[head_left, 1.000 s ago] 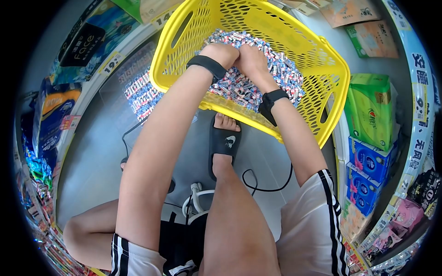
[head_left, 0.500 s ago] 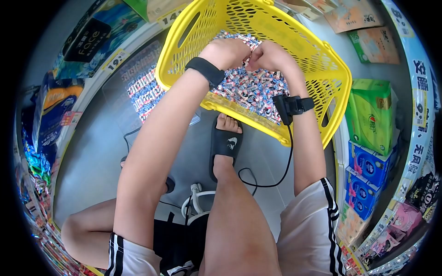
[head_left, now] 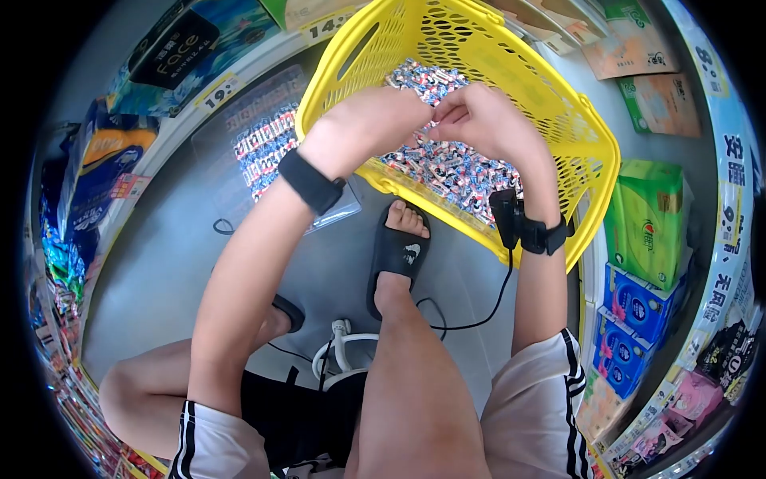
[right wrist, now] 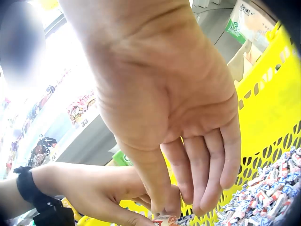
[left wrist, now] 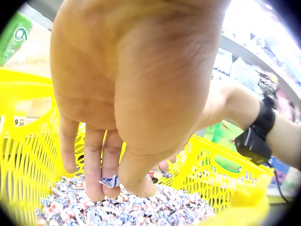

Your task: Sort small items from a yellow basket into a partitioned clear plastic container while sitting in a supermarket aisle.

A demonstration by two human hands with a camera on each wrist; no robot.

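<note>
Both hands meet above a yellow shopping basket with small twist-wrapped candies covering its bottom. My left hand pinches a wrapped candy; in the left wrist view a blue-and-white wrapper end sticks out between thumb and fingers. My right hand comes from the other side, its thumb and index finger pinching at the same spot. In the right wrist view, a candy's wrapper shows at the bottom edge, between the two hands' fingertips. The right hand's other fingers extend loosely downward. Fingers partly hide the candy.
A clear plastic pack with rows of similar candies lies on the floor left of the basket. Shelves with tissue packs line the right side; more packs stand at left. A black cable crosses the floor near my sandal.
My hands have risen from close over the candies. The right hand has turned, its fingers now spread more loosely. The left wrist has shifted left and down, and the basket sits farther right in view.
</note>
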